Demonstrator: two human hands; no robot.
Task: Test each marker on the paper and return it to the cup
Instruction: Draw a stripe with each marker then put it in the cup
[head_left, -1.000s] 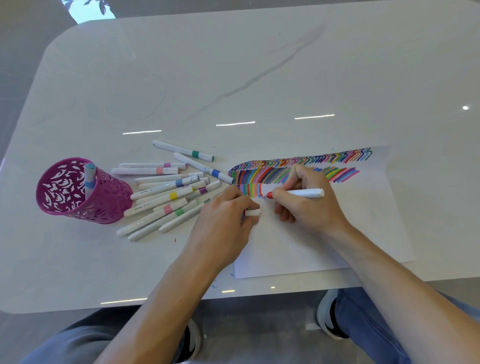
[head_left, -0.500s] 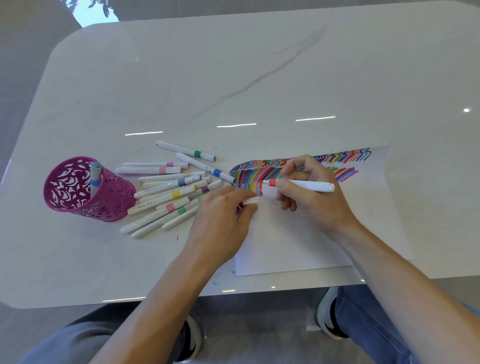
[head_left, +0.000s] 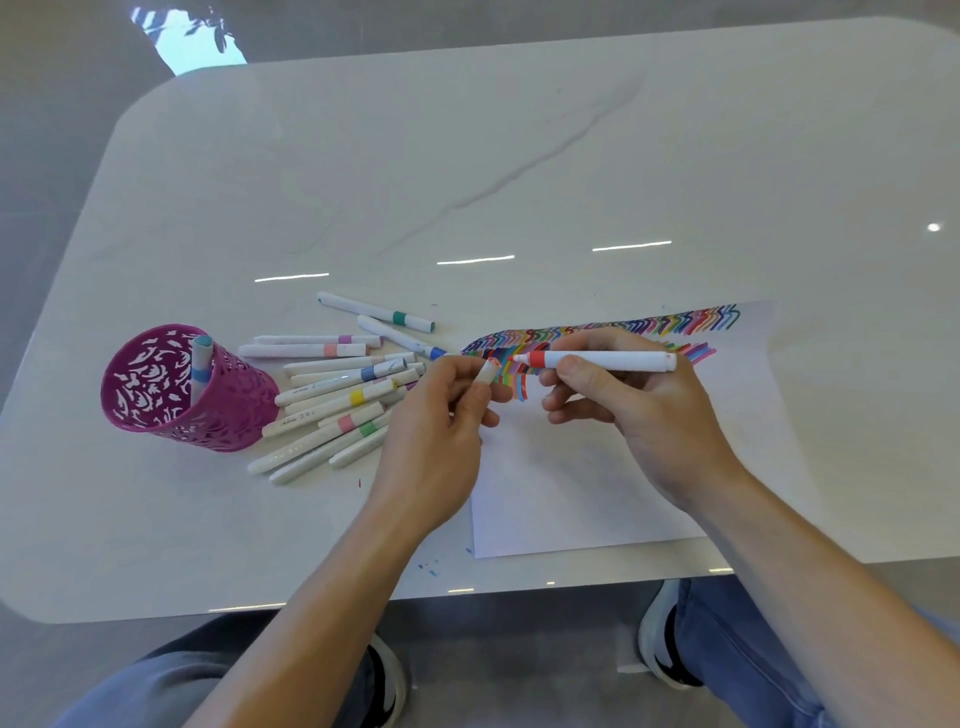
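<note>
1. While bare table (head_left: 519, 156) spreads beyond the paper (head_left: 597, 493), its near corner lies by the front edge.
2. Over it, the right hand (head_left: 649, 415) grips a white, red-tipped marker (head_left: 608, 360); the left hand (head_left: 441, 431) pinches its cap (head_left: 488, 371).

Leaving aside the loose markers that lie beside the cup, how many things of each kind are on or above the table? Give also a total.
Pink perforated plastic cup: 1
White markers: 2 (blue-banded marker in the cup, red-banded marker in the right hand)
White marker cap in the left hand: 1
White paper sheet with coloured strokes: 1
Total: 5
</note>
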